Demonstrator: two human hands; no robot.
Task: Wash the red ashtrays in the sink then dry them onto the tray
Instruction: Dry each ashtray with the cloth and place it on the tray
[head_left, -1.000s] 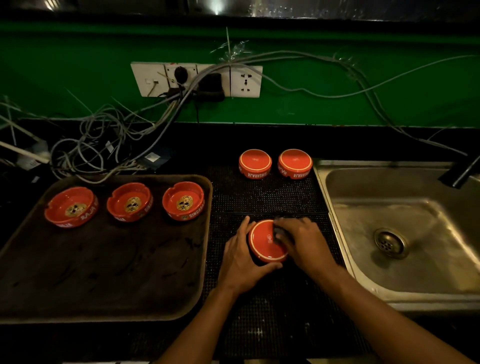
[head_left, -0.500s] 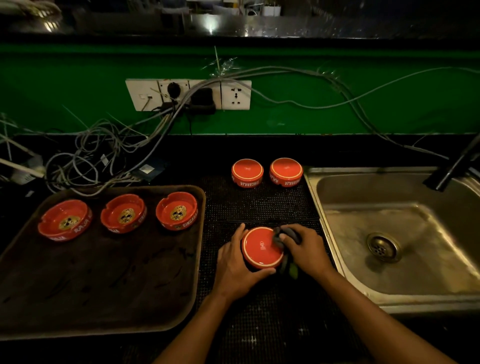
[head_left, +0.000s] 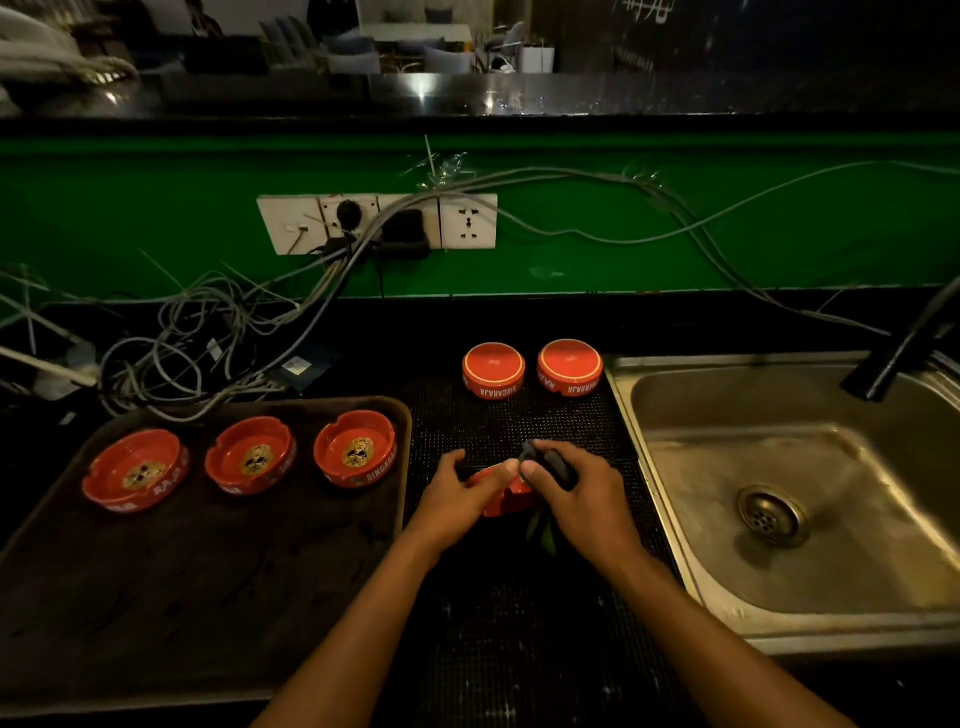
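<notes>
My left hand (head_left: 457, 499) grips a red ashtray (head_left: 506, 499) on the black mat, between the tray and the sink; both hands hide most of it. My right hand (head_left: 576, 499) is closed on a dark cloth (head_left: 545, 460) that touches the ashtray's right side. Three red ashtrays stand upright in a row on the brown tray (head_left: 182, 597): left (head_left: 136, 470), middle (head_left: 250, 454), right (head_left: 357, 448). Two more red ashtrays lie upside down at the back of the mat, one (head_left: 493, 370) beside the other (head_left: 570, 367). The steel sink (head_left: 810, 467) is on the right.
A black faucet (head_left: 904, 343) leans over the sink's far right corner. A tangle of grey cables (head_left: 182, 343) lies behind the tray, fed from wall sockets (head_left: 379, 223) on the green wall. The black perforated mat (head_left: 519, 623) runs to the counter's front edge.
The ashtray in my left hand has tipped from flat and upside down onto its edge. My right hand with the cloth has shifted from its top to its right side.
</notes>
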